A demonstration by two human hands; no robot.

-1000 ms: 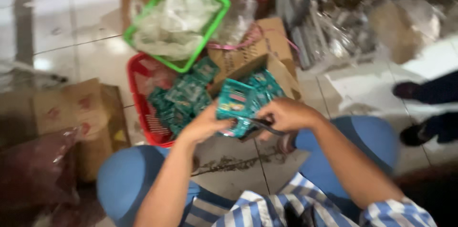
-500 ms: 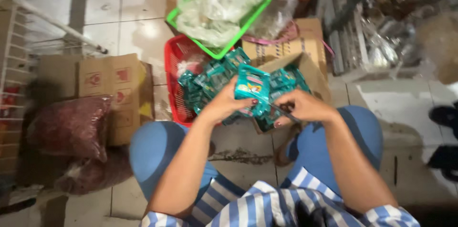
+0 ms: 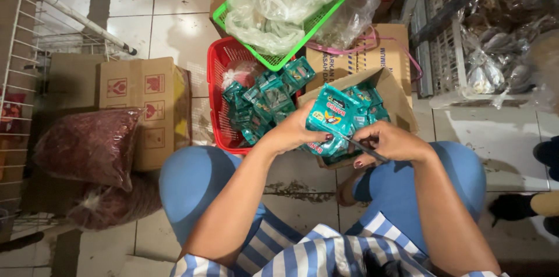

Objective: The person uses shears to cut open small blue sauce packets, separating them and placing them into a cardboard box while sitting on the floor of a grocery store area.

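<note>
Blue knees: the person sits low on the tiled floor [image 3: 174, 26], with blue trousers and a striped blue and white shirt, seen from above.
Left hand: the left hand [image 3: 291, 132] is curled shut around a teal packet [image 3: 331, 115]. The fingers wrap its left edge and the nails are dark red.
Right hand: the right hand [image 3: 391, 142] is closed in a pinch on a thin dark tool [image 3: 364, 149]. I cannot tell what kind of tool it is. Its tip points at the lower edge of the packet.
Packet: it is held up between the two hands, just over the open brown box [image 3: 396, 93]. It is shiny, with a yellow and white picture on the front.
Brown box: more teal packets [image 3: 367, 102] lie inside it, right under the hands.
Red basket: the red basket [image 3: 214, 102] sits just left of the box. It holds a loose pile of small teal sachets [image 3: 262, 102].
Green basket: the green basket [image 3: 326, 15] rests farther away, partly on top of the red one. It is full of crumpled clear plastic bags [image 3: 273, 3].
Left side: a cardboard carton [image 3: 145, 108] stands by the left knee. A clear bag of dark red bits [image 3: 87, 146] leans on it. A white wire rack [image 3: 23, 61] is at the far left.
Right side: grey racks with bagged goods [image 3: 495, 38] stand at the far right, and someone else's dark shoe [image 3: 544, 152] shows at the edge.
</note>
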